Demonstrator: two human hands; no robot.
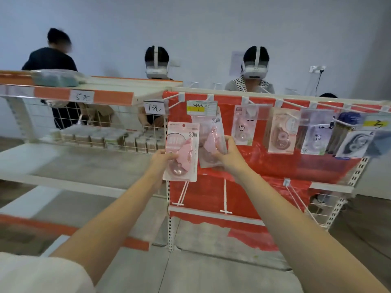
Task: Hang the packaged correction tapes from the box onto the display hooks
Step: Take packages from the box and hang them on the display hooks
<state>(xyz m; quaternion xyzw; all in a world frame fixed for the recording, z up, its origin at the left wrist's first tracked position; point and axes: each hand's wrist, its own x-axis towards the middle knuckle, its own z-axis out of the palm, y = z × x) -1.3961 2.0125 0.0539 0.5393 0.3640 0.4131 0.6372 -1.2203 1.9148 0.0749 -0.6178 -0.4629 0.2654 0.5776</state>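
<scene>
Left hand (161,158) grips a pink carded correction-tape pack (182,152) mid-frame by its lower edge — staged, I judge. Right hand (227,154) grips a second pink pack (208,134) under the white wire hook (175,104) — steadying it. No box visible.

Crowded hooks right, open shelf left
I see hanging packs (281,134) filling the right hooks; bare lower pegs (225,199) jut out beneath; left shelf (69,166) lies open.

White short sleeve (38,273), bare forearms, bare hands
</scene>
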